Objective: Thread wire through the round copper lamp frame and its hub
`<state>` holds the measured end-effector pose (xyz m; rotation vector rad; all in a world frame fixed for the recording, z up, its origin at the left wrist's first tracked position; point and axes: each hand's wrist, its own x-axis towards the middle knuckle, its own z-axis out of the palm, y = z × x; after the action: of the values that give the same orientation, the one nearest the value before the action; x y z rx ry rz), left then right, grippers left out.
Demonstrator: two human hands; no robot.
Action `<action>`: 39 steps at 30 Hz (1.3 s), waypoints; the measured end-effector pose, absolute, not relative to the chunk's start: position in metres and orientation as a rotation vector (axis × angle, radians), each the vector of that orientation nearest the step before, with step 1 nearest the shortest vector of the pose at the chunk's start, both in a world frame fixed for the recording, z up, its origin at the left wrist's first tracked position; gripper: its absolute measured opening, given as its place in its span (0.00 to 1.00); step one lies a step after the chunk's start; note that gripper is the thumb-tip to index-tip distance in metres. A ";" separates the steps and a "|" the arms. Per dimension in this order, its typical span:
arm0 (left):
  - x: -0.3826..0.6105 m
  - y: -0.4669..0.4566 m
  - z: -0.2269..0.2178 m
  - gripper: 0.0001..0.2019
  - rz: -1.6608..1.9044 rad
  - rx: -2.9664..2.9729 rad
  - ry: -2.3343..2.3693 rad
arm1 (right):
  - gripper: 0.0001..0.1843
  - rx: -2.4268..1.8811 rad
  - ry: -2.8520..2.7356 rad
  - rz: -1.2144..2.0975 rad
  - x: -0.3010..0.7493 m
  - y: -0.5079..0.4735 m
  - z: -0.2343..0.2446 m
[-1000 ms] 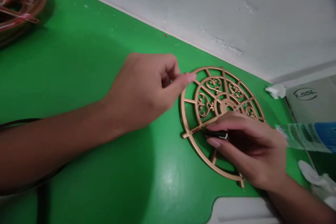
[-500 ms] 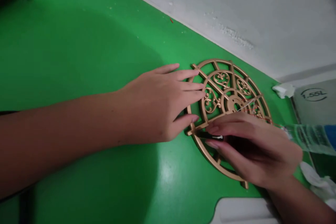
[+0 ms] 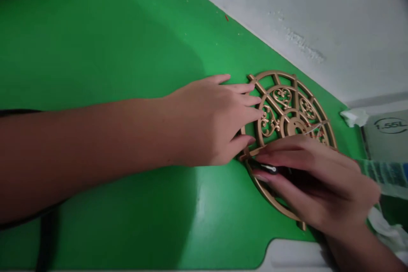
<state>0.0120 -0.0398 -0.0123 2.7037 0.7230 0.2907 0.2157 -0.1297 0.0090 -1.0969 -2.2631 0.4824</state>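
A round, gold-coloured openwork panel (image 3: 269, 120) with scroll patterns lies flat on the green tabletop. My left hand (image 3: 216, 121) is open, its fingers stretched out and resting across the panel's left edge. Close to its thumb, my right hand (image 3: 321, 178) pinches a small black piece (image 3: 269, 168) with a pale mark on its end, over the panel's lower left rim. What kind of piece it is I cannot make out. Thin white and red threads or wires (image 3: 315, 128) lie near the panel's hub. My right hand hides the panel's lower right part.
A grey-white wall (image 3: 287, 8) borders the green table (image 3: 121, 63). On the right are a container marked 1.55L (image 3: 387, 131), crumpled white tissue (image 3: 353, 115) and a clear plastic bottle (image 3: 382, 178). A white object (image 3: 293, 253) sits at the bottom edge.
Hands and panel appear shifted to the right in view, as does the background. The black piece in my right hand has turned slightly, showing more of its pale-marked end.
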 end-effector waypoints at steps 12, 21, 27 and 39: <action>0.014 -0.040 -0.019 0.21 0.333 2.709 0.752 | 0.06 -1.167 -2.293 0.652 0.220 -0.125 0.011; 0.015 -0.040 -0.018 0.21 0.313 2.699 0.762 | 0.08 -1.028 -2.375 0.500 0.223 -0.123 0.006; 0.016 -0.040 -0.016 0.22 0.246 2.670 0.781 | 0.06 -0.985 -2.470 0.455 0.220 -0.124 0.008; 0.017 -0.040 -0.015 0.21 0.292 2.669 0.794 | 0.08 -1.012 -2.492 0.580 0.230 -0.122 0.012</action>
<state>0.0166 -0.0399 -0.0148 2.6689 0.7940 0.2918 0.2300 -0.1224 0.0119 -1.0119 -2.4919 0.5796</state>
